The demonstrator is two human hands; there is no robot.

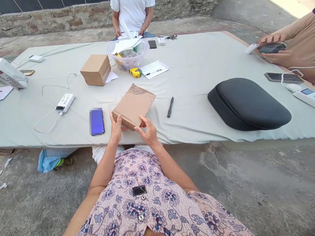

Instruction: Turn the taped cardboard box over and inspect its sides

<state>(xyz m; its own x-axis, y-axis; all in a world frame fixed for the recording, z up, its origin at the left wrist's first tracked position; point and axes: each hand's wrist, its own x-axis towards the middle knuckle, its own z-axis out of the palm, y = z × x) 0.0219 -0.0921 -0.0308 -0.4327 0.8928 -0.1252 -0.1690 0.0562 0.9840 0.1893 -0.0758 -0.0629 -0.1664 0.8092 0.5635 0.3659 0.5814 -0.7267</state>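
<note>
A flat brown cardboard box [134, 105], with dark scribbled curves at its far corner, is tilted up at the near side of the table. My left hand [116, 126] grips its near left corner, thumb on the edge and fingers partly underneath. At the near right corner my right hand [147, 131] holds it, thumb at the near edge and fingers by the side. A black pen [170, 107] lies right of the box. To the left rests a phone [97, 121] with a blurred blue screen.
Behind stand a cardboard box [95, 69], a plastic basket [128, 60], a yellow tape measure [135, 72] and a written sheet [155, 69]. A black cushion-like object [249, 104] sits right. A cabled power bank [65, 103] lies left. One person sits opposite; another's hands hold a dark object [272, 48].
</note>
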